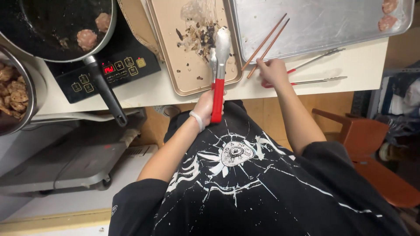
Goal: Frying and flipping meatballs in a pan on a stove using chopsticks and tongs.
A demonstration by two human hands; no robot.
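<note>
1. White countertop [144,89], smooth and matte, runs under both hands, with a wooden chair [372,157] low on the right-hand side.
2. Left hand [205,107] is closed around the red-handled tongs [218,70], gripping the glossy red grip; the pale, rounded tips sit beyond the knuckles, over a tan baking tray [192,85] strewn with dark crumbs.
3. Right hand [272,72] curls loosely, its fingertips pinching the lower ends of slim brown chopsticks [265,46], which slant away over a dull, scratched metal sheet pan [315,26].
4. Just past the right hand lie thin steel tongs [317,70], spread open.
5. Beyond the left hand, a black induction hob [109,70] bears a dark frying pan [65,26] holding round meat patties [86,39].
</note>
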